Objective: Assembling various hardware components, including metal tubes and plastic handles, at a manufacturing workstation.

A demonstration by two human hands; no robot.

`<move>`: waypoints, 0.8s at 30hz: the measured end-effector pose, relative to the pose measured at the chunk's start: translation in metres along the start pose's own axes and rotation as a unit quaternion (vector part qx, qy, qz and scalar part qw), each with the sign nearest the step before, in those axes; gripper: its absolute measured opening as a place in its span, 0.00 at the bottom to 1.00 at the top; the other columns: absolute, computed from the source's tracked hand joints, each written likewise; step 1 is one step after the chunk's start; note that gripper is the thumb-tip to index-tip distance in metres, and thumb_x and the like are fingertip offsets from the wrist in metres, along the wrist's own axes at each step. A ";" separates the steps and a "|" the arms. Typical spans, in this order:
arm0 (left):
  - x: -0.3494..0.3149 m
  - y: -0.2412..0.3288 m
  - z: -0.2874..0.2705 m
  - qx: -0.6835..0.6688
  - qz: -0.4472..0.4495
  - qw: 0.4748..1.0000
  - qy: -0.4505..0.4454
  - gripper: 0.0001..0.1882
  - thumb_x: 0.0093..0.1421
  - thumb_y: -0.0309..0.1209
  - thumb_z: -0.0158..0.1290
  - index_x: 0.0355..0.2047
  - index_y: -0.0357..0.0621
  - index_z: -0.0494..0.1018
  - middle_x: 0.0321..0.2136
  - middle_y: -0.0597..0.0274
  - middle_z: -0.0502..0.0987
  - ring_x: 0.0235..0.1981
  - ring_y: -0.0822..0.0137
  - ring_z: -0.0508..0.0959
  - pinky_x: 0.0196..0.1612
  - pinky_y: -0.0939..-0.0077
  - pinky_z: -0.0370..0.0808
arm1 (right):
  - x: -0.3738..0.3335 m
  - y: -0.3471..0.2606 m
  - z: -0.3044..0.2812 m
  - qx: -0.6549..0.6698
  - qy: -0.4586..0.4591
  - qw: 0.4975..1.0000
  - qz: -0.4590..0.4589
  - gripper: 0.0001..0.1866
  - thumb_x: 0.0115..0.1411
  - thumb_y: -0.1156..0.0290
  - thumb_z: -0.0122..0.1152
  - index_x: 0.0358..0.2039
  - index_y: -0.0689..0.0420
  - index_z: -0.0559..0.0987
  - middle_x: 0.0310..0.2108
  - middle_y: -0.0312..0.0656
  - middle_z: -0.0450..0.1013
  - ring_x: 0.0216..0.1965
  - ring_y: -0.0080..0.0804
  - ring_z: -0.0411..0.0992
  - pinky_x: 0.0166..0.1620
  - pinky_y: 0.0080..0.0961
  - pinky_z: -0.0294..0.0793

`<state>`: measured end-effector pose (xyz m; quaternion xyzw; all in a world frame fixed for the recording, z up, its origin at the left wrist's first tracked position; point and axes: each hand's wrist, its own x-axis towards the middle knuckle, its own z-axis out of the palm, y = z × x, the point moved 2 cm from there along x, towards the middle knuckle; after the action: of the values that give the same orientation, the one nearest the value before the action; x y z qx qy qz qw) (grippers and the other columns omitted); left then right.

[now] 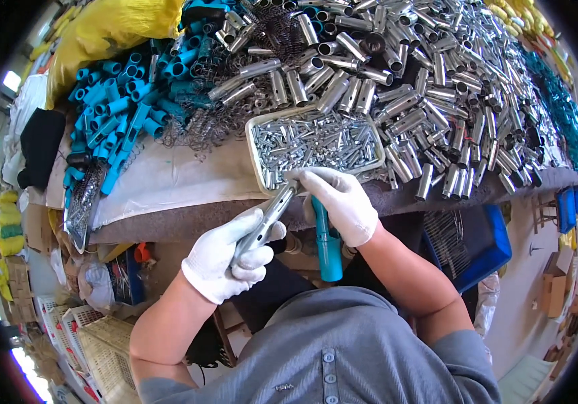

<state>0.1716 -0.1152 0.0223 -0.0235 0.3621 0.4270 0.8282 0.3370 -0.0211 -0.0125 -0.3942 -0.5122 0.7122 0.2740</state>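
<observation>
In white gloves, both my hands meet over the near edge of the table. My left hand (216, 261) is closed around a shiny metal tube (270, 219) with small holes along its side, tilted up to the right. The thumb and finger of my right hand (344, 205) pinch at the tube's upper end; any small part between them is hidden. A teal plastic tubular handle (330, 254), wider at its lower end, hangs from the curled fingers of that same hand. Just beyond the fingertips sits a white tray (254, 149) of small metal pins (322, 143).
Shiny metal tubes (407, 121) are heaped at the back and right. Teal plastic tubes (117, 101) and dark coil springs (201, 131) lie at the left, by a yellow bag (111, 34). A blue crate (497, 246) of thin rods stands below the table's right side.
</observation>
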 end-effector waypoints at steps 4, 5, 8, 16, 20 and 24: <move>-0.006 0.000 0.000 0.010 0.006 1.000 0.013 0.17 0.68 0.36 0.36 0.55 0.48 0.61 0.36 0.57 0.73 0.14 0.80 0.60 0.11 0.90 0.56 | -0.004 -0.003 0.006 -0.020 0.015 1.000 -0.008 0.17 0.64 0.61 0.50 0.45 0.59 0.78 0.22 0.32 0.71 0.21 0.14 0.67 0.26 0.14 0.66; -0.007 0.000 0.002 0.012 0.010 1.000 0.012 0.18 0.68 0.36 0.36 0.57 0.48 0.60 0.36 0.57 0.73 0.14 0.79 0.61 0.11 0.90 0.56 | -0.004 -0.002 0.006 -0.018 0.017 1.000 -0.008 0.17 0.64 0.61 0.50 0.45 0.59 0.78 0.22 0.32 0.71 0.21 0.14 0.67 0.26 0.14 0.66; -0.011 0.000 0.003 0.039 0.018 0.999 0.007 0.20 0.68 0.35 0.36 0.60 0.49 0.57 0.37 0.57 0.72 0.14 0.79 0.61 0.12 0.89 0.57 | -0.003 0.005 0.005 0.015 -0.002 1.000 0.012 0.18 0.64 0.61 0.51 0.45 0.60 0.77 0.22 0.32 0.71 0.21 0.15 0.67 0.26 0.14 0.66; -0.020 0.000 0.006 0.044 -0.026 0.998 -0.021 0.22 0.67 0.32 0.37 0.61 0.51 0.55 0.36 0.61 0.72 0.16 0.78 0.62 0.14 0.89 0.57 | -0.007 0.016 0.004 0.086 -0.032 0.994 0.059 0.16 0.63 0.61 0.54 0.42 0.61 0.77 0.22 0.32 0.71 0.21 0.17 0.69 0.26 0.15 0.67; -0.019 0.000 -0.001 0.067 -0.012 0.998 -0.007 0.23 0.66 0.31 0.38 0.61 0.50 0.55 0.36 0.60 0.72 0.15 0.79 0.61 0.14 0.89 0.56 | -0.006 0.020 0.003 0.098 -0.028 0.993 0.063 0.14 0.61 0.63 0.57 0.41 0.60 0.79 0.25 0.32 0.73 0.21 0.16 0.69 0.25 0.16 0.69; -0.013 -0.005 -0.007 0.079 0.007 0.997 -0.022 0.23 0.66 0.31 0.40 0.61 0.49 0.55 0.35 0.60 0.72 0.15 0.80 0.61 0.13 0.90 0.56 | -0.007 0.016 -0.004 0.026 -0.011 0.999 0.041 0.13 0.60 0.64 0.58 0.39 0.60 0.79 0.24 0.32 0.73 0.21 0.16 0.69 0.26 0.16 0.70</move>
<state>0.1667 -0.1300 0.0241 0.0541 0.3764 0.4029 0.8325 0.3440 -0.0295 -0.0264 -0.3996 -0.4800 0.7402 0.2490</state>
